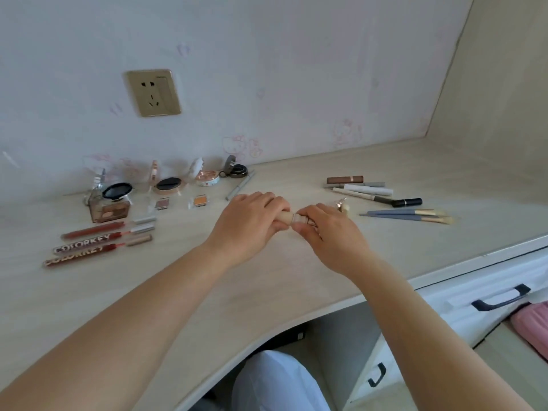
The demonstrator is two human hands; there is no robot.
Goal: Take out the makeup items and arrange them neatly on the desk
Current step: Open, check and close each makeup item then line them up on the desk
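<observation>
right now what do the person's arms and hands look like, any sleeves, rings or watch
Both forearms are bare as far as the frame shows, with no sleeves in view. The left hand and right hand wear no gloves, and no watch or bracelet shows at either wrist. No ring is plainly visible, though several fingers are partly hidden. Nails look short and unpainted.
</observation>
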